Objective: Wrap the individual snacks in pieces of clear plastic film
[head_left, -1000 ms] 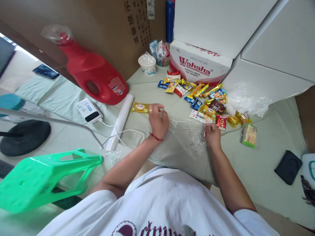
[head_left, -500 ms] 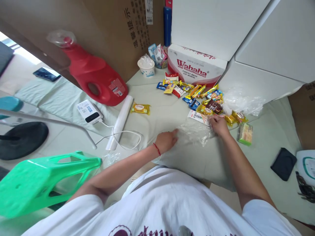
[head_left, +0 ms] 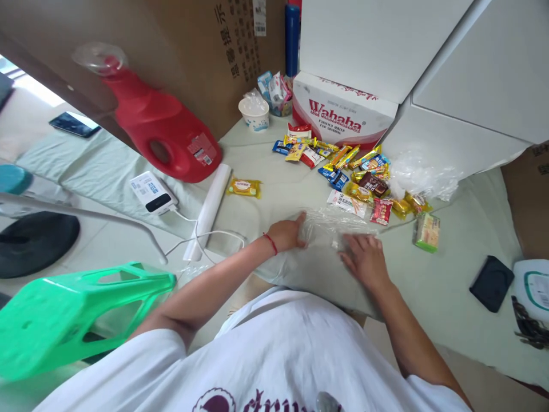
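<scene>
A thin clear plastic bag (head_left: 323,220) lies flattened on the cloth-covered surface in front of me. My left hand (head_left: 288,234), with a red string on its wrist, holds the bag's left edge, its fingers partly curled. On the bag's right part rests my right hand (head_left: 368,257), palm down and fingers spread, gripping nothing. Just beyond it are a white snack packet (head_left: 346,202) and a small red packet (head_left: 381,211). Behind them sits a pile of wrapped snacks, including a brown cocoa packet (head_left: 373,184) and blue packets (head_left: 338,179).
A Wahaba-style white and red carton (head_left: 343,111) stands behind the snacks. Crumpled plastic (head_left: 422,174) and a green-edged sponge pack (head_left: 428,232) lie right. Leftward are a yellow packet (head_left: 244,187), white roll (head_left: 210,209), red jug (head_left: 167,131), power bank (head_left: 153,193) and green stool (head_left: 64,315).
My right hand has let go near the snack pile, moved left and toward me, and opened flat over the plastic bag. The small red packet now shows. My left hand stays nearly in place.
</scene>
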The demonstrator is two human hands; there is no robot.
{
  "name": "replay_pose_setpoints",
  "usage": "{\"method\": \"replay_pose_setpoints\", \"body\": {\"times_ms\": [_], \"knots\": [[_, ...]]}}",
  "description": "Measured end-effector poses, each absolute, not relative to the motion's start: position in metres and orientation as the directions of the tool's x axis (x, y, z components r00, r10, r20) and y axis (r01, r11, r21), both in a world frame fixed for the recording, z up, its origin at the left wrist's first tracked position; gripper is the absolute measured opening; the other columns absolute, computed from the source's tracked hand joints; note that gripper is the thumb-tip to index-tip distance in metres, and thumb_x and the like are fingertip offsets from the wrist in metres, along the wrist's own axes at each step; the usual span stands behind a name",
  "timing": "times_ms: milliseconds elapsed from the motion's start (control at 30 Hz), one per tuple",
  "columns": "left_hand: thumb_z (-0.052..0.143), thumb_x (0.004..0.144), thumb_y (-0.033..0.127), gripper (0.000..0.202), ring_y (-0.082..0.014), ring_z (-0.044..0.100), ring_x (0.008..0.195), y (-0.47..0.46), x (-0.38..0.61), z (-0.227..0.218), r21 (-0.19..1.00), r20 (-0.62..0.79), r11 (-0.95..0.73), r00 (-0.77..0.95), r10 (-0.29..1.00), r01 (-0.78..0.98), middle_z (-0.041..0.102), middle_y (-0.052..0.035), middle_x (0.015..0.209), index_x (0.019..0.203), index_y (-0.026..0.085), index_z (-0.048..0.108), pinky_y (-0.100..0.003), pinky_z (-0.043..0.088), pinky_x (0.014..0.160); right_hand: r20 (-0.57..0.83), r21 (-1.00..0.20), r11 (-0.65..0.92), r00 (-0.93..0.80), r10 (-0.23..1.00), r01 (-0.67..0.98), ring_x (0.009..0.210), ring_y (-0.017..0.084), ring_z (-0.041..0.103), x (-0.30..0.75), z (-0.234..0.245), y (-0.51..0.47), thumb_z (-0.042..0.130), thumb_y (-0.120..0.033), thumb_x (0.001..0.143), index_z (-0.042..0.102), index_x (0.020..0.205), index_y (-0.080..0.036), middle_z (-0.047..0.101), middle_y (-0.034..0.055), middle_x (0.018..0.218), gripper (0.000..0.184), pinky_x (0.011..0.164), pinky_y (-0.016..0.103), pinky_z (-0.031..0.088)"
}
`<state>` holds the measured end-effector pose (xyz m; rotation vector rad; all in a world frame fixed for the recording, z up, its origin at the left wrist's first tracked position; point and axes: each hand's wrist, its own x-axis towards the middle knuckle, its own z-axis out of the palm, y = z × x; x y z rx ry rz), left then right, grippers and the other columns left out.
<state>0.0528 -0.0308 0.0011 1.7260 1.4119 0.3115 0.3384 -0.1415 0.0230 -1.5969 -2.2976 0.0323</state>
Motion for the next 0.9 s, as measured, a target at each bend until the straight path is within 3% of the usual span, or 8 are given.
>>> {"method": "replay_pose_setpoints", "body": {"times_ms": [167,333,400,500,600,667,800,900], "knots": [[0.097,0.048,0.035,0.101,-0.042,0.071,0.105,-0.024,0.04,0.013,0.666,-0.39,-0.063,0.418,0.821,0.743,0.074,-0.008,0.08,0.142,0.025,0.06,-0.034,0.047,0.081,0.206,-0.393,0.326,-0.264,0.942,0.859,0.087,0.026,0.059,0.364,0.007,-0.189,0.052,-0.026,0.103,0.077,0.104,-0.026,0.073,0.0087,0.09,0.025,0.078,0.042,0.051],[0.084,0.074,0.046,0.114,-0.0416,0.07,0.112,-0.032,0.038,0.037,0.348,-0.572,-0.359,0.5,0.65,0.866,0.074,-0.0197,0.123,0.167,0.024,0.023,-0.037,0.05,0.083,-0.023,-0.535,0.27,-0.333,0.943,0.801,0.087,0.022,0.067,0.407,0.044,-0.222,0.055,-0.035,0.104,0.075,0.112,-0.029,0.074,0.0058,0.097,0.023,0.074,0.036,0.056],[0.08,0.078,0.047,0.117,-0.0401,0.07,0.114,-0.035,0.038,0.042,0.296,-0.615,-0.426,0.512,0.599,0.855,0.072,-0.0189,0.128,0.169,0.025,0.01,-0.038,0.051,0.085,-0.031,-0.533,0.215,-0.273,0.962,0.818,0.085,0.02,0.068,0.406,0.063,-0.214,0.057,-0.038,0.103,0.073,0.117,-0.027,0.072,0.0057,0.099,0.024,0.074,0.033,0.056],[0.078,0.08,0.048,0.119,-0.0388,0.069,0.116,-0.037,0.039,0.044,0.268,-0.626,-0.472,0.524,0.578,0.84,0.072,-0.0173,0.131,0.169,0.027,0.004,-0.039,0.052,0.087,0.125,-0.456,0.269,-0.239,0.963,0.848,0.09,0.022,0.066,0.381,0.076,-0.177,0.056,-0.035,0.103,0.073,0.117,-0.025,0.069,0.0081,0.101,0.024,0.08,0.035,0.055],[0.08,0.078,0.048,0.12,-0.0391,0.07,0.117,-0.037,0.039,0.042,0.261,-0.622,-0.49,0.533,0.574,0.832,0.072,-0.0174,0.131,0.169,0.027,0.004,-0.039,0.052,0.088,0.137,-0.322,0.456,-0.436,0.89,0.83,0.11,0.03,0.06,0.343,0.067,-0.123,0.062,-0.029,0.098,0.071,0.129,-0.023,0.065,0.0142,0.126,0.033,0.094,0.044,0.052],[0.08,0.078,0.049,0.12,-0.0392,0.07,0.117,-0.038,0.038,0.042,0.258,-0.62,-0.492,0.533,0.576,0.832,0.072,-0.0174,0.13,0.169,0.027,0.004,-0.039,0.052,0.087,0.055,-0.294,0.527,-0.536,0.842,0.797,0.11,0.031,0.058,0.325,0.055,-0.087,0.062,-0.023,0.096,0.076,0.12,-0.022,0.065,0.0148,0.131,0.027,0.094,0.046,0.05],[0.081,0.077,0.047,0.123,-0.0387,0.07,0.118,-0.039,0.035,0.043,0.263,-0.619,-0.478,0.527,0.583,0.838,0.072,-0.0167,0.131,0.169,0.027,0.003,-0.038,0.053,0.087,-0.001,-0.506,0.573,-0.665,0.747,0.645,0.092,0.022,0.061,0.321,0.04,-0.026,0.055,-0.028,0.101,0.076,0.095,-0.019,0.073,0.0101,0.1,0.024,0.091,0.039,0.046],[0.081,0.078,0.047,0.122,-0.0385,0.07,0.117,-0.039,0.033,0.043,0.272,-0.618,-0.47,0.527,0.584,0.84,0.072,-0.0172,0.131,0.169,0.025,0.003,-0.038,0.053,0.087,0.003,-0.663,0.395,-0.525,0.851,0.636,0.082,0.019,0.062,0.331,0.043,0.013,0.053,-0.03,0.099,0.072,0.095,-0.017,0.072,0.0074,0.091,0.024,0.08,0.031,0.048]]}}
